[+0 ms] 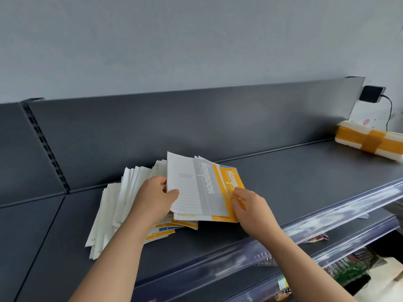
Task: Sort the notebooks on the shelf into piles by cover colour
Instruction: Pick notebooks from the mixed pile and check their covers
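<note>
grey-banded white notebook [196, 188] | yellow-banded notebook [234, 182] | dark grey shelf [283, 182] | orange-taped white parcel [368, 140]

The shelf [283, 182] is dark grey metal, painted matt and smooth, and its back panel [174, 118] shows the same dull finish with a soft sheen. Along the front edge runs a clear plastic strip [327, 216], glossy and catching the light. The notebooks [122, 205] are paper, their covers smooth, the grey notebook [200, 188] with a slight shine. Far right lies a white packet [368, 140], looks like soft plastic, bound with shiny yellow tape. The wall [174, 40] is plain matt paint.
</note>
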`<action>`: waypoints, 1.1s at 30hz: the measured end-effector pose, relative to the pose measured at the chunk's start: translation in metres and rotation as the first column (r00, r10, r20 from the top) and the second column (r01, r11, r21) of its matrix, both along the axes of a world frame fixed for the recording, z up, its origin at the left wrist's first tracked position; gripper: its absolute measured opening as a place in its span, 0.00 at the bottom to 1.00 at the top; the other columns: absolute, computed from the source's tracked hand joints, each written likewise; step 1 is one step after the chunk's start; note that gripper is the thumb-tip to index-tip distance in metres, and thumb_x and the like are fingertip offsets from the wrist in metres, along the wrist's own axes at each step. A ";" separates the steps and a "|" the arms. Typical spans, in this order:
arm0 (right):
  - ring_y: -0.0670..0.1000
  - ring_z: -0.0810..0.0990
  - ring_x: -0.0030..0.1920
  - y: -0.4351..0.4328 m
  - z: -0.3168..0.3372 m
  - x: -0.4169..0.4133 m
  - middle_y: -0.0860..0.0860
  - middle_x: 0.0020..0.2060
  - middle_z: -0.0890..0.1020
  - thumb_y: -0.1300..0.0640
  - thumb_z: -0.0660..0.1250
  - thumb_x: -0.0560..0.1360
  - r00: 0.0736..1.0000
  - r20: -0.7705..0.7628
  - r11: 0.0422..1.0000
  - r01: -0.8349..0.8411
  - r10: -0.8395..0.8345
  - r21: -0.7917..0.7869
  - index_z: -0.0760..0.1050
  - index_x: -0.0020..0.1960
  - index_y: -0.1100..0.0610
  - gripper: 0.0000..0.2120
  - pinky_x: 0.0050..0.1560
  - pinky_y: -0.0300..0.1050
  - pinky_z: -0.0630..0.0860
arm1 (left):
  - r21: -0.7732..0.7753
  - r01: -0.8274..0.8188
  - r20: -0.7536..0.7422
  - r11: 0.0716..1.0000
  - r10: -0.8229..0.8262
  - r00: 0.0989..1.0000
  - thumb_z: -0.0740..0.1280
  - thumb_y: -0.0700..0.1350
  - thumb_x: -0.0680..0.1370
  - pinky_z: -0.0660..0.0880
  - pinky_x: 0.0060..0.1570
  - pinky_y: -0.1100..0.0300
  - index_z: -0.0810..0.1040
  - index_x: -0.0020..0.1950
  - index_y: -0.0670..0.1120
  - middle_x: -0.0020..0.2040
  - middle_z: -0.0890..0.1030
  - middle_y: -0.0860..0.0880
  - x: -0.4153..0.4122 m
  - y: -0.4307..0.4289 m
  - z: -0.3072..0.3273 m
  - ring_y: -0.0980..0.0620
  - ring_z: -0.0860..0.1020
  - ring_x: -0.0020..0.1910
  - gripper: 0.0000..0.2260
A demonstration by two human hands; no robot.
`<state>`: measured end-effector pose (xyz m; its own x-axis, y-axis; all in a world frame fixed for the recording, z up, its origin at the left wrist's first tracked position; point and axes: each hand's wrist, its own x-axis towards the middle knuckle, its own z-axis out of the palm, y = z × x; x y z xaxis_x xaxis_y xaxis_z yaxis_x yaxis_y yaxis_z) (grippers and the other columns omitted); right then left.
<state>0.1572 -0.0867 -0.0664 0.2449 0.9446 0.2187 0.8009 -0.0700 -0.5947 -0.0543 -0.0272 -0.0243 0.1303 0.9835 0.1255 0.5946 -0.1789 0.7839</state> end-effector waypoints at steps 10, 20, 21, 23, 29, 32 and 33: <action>0.51 0.76 0.43 0.001 -0.013 0.004 0.52 0.44 0.78 0.58 0.50 0.80 0.993 0.028 0.992 -0.113 0.114 -0.053 0.76 0.49 0.55 0.15 0.38 0.41 0.72 | -0.066 -0.017 0.069 0.998 0.022 0.997 0.67 0.41 0.76 0.80 0.43 0.58 0.78 0.57 0.46 0.53 0.82 0.51 0.004 -0.010 -0.001 0.52 0.81 0.50 0.10; 0.47 0.70 0.33 -0.003 -0.007 0.012 0.53 0.39 0.77 0.53 0.52 0.81 0.990 -0.141 0.996 -0.017 0.004 -0.090 0.73 0.47 0.59 0.14 0.35 0.37 0.67 | -0.095 -0.058 0.086 0.994 0.066 0.994 0.64 0.38 0.77 0.75 0.35 0.65 0.75 0.54 0.45 0.54 0.82 0.50 0.008 -0.016 -0.004 0.50 0.80 0.52 0.07; 0.48 0.70 0.33 -0.003 -0.009 0.010 0.55 0.38 0.78 0.53 0.51 0.81 0.989 -0.145 0.995 -0.027 0.012 -0.097 0.73 0.47 0.59 0.15 0.41 0.37 0.68 | -0.095 -0.060 0.094 0.994 0.069 0.993 0.64 0.38 0.77 0.75 0.35 0.66 0.74 0.55 0.45 0.54 0.81 0.50 0.008 -0.017 -0.005 0.50 0.80 0.52 0.08; 0.50 0.69 0.33 -0.005 -0.012 0.005 0.57 0.35 0.76 0.55 0.51 0.81 0.989 -0.140 0.998 -0.046 0.038 -0.053 0.72 0.45 0.62 0.16 0.56 0.38 0.65 | -0.098 -0.049 0.107 0.994 0.059 0.992 0.65 0.40 0.77 0.75 0.35 0.65 0.73 0.56 0.45 0.53 0.81 0.51 0.007 -0.018 -0.006 0.50 0.80 0.52 0.09; 0.49 0.72 0.41 -0.007 -0.014 -0.006 0.48 0.39 0.76 0.49 0.56 0.79 0.974 -0.206 0.996 -0.092 0.094 0.022 0.71 0.42 0.57 0.13 0.31 0.37 0.67 | -0.111 -0.034 0.206 0.993 0.056 0.977 0.67 0.39 0.77 0.79 0.41 0.61 0.71 0.58 0.45 0.53 0.82 0.52 0.001 -0.029 -0.007 0.51 0.81 0.51 0.11; 0.51 0.76 0.49 -0.004 -0.012 -0.010 0.45 0.48 0.77 0.44 0.60 0.77 0.950 -0.296 0.995 -0.092 0.095 0.022 0.72 0.49 0.55 0.14 0.35 0.40 0.74 | -0.116 -0.040 0.331 0.992 0.077 0.941 0.67 0.39 0.77 0.79 0.42 0.61 0.71 0.60 0.46 0.53 0.82 0.52 -0.007 -0.039 -0.007 0.53 0.81 0.50 0.13; 0.51 0.76 0.51 -0.003 -0.008 -0.013 0.45 0.51 0.77 0.42 0.60 0.76 0.944 -0.319 0.996 -0.090 0.089 0.011 0.71 0.53 0.54 0.16 0.37 0.41 0.75 | -0.112 -0.042 0.370 0.993 0.081 0.925 0.67 0.39 0.77 0.80 0.43 0.59 0.71 0.60 0.47 0.53 0.82 0.52 -0.011 -0.043 -0.007 0.53 0.81 0.50 0.13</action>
<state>0.1444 -0.0896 -0.0745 0.2158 0.9664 0.1393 0.5724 -0.0096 -0.8199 -0.0656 -0.0698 -0.0316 0.0324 0.9980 0.0537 0.2622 -0.0603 0.9631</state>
